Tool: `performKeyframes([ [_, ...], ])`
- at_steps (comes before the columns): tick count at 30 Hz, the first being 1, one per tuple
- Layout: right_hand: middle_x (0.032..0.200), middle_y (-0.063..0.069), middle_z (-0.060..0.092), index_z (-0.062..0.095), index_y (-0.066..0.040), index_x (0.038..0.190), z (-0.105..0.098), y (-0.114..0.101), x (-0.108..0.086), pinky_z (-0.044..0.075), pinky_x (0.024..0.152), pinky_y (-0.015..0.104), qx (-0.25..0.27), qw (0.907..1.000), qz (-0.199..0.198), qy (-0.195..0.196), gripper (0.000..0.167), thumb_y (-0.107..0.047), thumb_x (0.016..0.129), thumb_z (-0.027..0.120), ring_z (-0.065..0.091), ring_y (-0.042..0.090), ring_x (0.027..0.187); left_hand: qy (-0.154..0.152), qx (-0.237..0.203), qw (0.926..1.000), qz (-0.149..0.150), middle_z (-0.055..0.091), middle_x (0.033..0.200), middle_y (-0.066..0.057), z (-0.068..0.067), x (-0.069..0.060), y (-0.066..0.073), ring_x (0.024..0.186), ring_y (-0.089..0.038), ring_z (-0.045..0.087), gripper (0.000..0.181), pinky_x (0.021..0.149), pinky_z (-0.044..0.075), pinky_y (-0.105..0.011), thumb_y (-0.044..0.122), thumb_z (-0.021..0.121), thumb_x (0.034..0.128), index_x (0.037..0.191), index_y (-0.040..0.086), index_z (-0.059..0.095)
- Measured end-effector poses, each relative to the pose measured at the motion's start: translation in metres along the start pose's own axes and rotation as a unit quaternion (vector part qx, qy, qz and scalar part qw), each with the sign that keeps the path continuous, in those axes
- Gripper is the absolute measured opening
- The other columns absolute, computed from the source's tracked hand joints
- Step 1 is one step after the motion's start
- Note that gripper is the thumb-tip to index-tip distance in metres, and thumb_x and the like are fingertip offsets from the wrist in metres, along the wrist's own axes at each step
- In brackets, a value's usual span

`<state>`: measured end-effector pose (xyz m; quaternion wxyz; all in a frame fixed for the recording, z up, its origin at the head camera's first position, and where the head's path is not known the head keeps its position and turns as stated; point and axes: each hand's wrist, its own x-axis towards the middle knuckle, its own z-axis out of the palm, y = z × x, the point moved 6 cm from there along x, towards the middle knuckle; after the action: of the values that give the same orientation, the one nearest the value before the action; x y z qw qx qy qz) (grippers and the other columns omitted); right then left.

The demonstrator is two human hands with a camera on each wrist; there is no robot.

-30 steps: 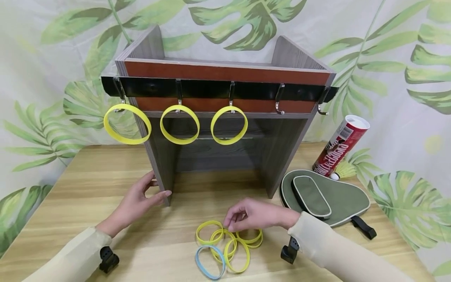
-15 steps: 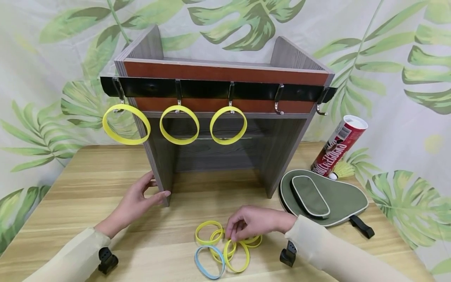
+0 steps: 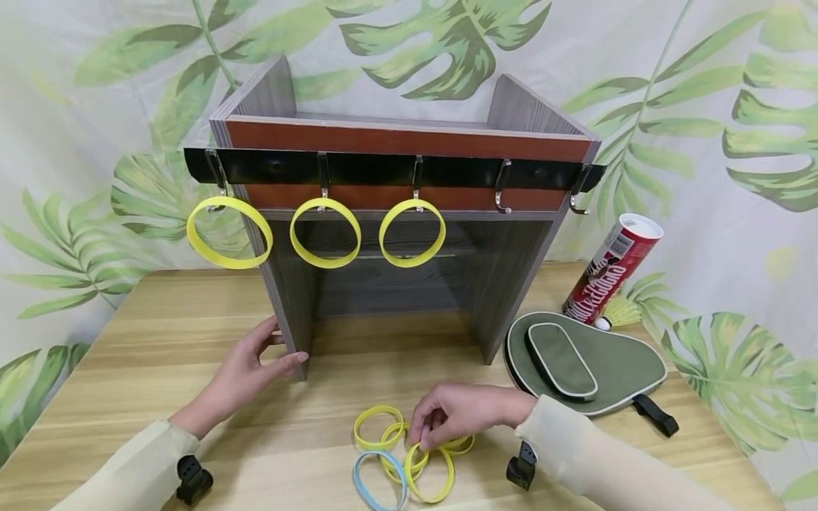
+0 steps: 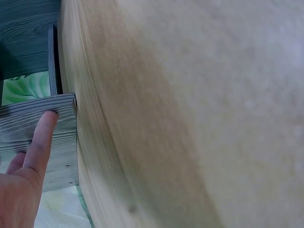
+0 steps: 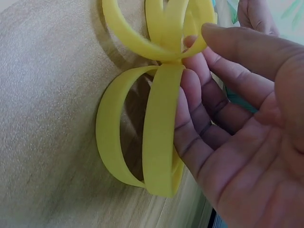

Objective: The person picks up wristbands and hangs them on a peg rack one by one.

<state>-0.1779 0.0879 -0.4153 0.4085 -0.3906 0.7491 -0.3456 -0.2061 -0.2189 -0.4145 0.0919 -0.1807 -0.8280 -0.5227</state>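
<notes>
My left hand touches the lower front of the grey wooden shelf's left side panel. Its thumb lies straight along the panel edge in the left wrist view; the other fingers are partly behind the panel. Low over the table, my right hand pinches a yellow wristband between thumb and fingertips. Another yellow wristband lies against those fingers. Several yellow wristbands and one blue wristband overlap on the wooden table.
A black rail crosses the shelf front; yellow wristbands hang from its three left hooks, while two right hooks are bare. An olive paddle case, a shuttlecock and a red tube stand or lie at right.
My right hand has come down slightly toward the near side of the pile, its fingertips now at a nearer yellow wristband. The left hand stays at the panel. The head view has tilted slightly.
</notes>
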Motion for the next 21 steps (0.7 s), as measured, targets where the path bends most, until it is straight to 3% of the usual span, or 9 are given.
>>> performKeyframes([
  [8,0.096,0.002,0.073,0.076,0.0,0.105,-0.005,0.003,-0.005,0.052,0.073,0.01,0.021,0.9996,0.008,0.018,0.011,-0.007,0.097,0.073,0.059,-0.002,0.08,-0.004,-0.017,0.9998,-0.004,0.066,0.122,-0.016,0.001,-0.001,0.0,0.107,0.001,0.065,0.058,0.069,0.07,-0.033,0.002,0.075,0.0953,0.148,0.002,0.051],
  [21,0.097,0.005,0.074,0.072,0.006,0.112,-0.014,0.009,-0.018,0.058,0.075,0.013,0.091,0.9953,0.019,0.029,0.018,-0.007,0.098,0.071,0.064,0.002,0.084,-0.006,-0.032,0.9994,-0.015,0.066,0.124,-0.005,0.001,-0.002,0.002,0.108,0.0,0.065,0.06,0.071,0.07,-0.037,0.002,0.075,0.0953,0.15,0.001,0.05],
])
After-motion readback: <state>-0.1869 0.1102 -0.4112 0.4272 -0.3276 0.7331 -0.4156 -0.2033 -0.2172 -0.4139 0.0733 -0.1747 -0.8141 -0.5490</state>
